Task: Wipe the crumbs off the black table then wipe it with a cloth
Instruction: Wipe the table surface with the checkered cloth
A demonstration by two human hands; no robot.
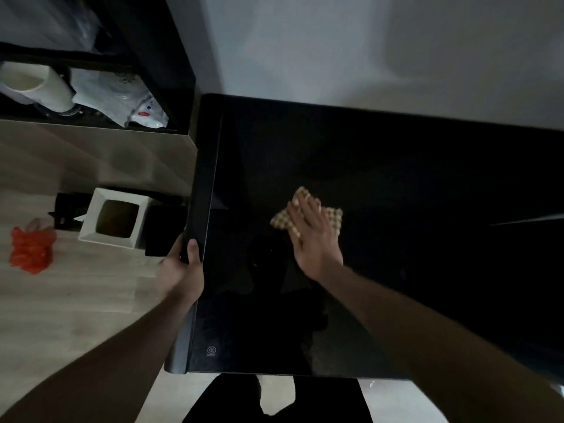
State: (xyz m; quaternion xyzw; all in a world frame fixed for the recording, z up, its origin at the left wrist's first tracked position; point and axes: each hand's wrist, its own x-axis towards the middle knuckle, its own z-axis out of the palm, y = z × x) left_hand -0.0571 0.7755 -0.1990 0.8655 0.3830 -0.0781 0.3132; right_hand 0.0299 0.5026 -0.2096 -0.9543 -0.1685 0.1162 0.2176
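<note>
The glossy black table (396,166) fills the middle and right of the view. A tan checked cloth (331,216) lies flat on it near the centre. My right hand (314,236) presses down on the cloth with fingers spread and flat, covering most of it. My left hand (183,270) grips the table's left edge, thumb on top and fingers under the rim. No crumbs are visible on the dark surface.
A white square bin (116,219) stands on the pale wooden floor left of the table, with an orange plastic bag (30,250) beside it. A dark shelf (180,71) with a white cup and plastic bags stands at the upper left. A grey wall lies behind the table.
</note>
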